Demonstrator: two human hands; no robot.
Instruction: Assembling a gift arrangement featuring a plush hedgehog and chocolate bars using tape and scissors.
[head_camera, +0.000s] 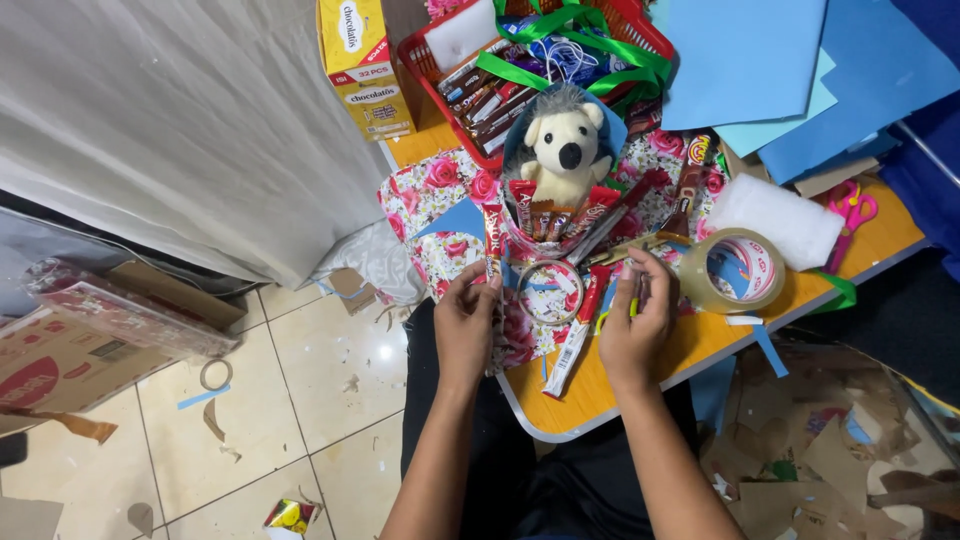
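Observation:
My left hand (466, 322) pinches a long red snack stick (494, 240) at the near edge of a floral-paper bouquet (440, 200). In the bouquet sit a white teddy bear (563, 150) and several red snack bars. My right hand (634, 322) holds a thin strip of clear tape with yellow-handled scissors (640, 248) just beyond its fingers. Between both hands lies a small clear tape roll (549, 291). Another red snack stick (577, 335) rests on the orange table (700, 335) beside my right hand.
A big brown tape roll (735, 270) sits right of my hand, with white foam (780, 218) and pink scissors (850, 212) beyond. Red basket (430, 70) of snacks and green ribbon, yellow box (362, 65), blue paper sheets (760, 60) at back. Cardboard scraps litter the floor.

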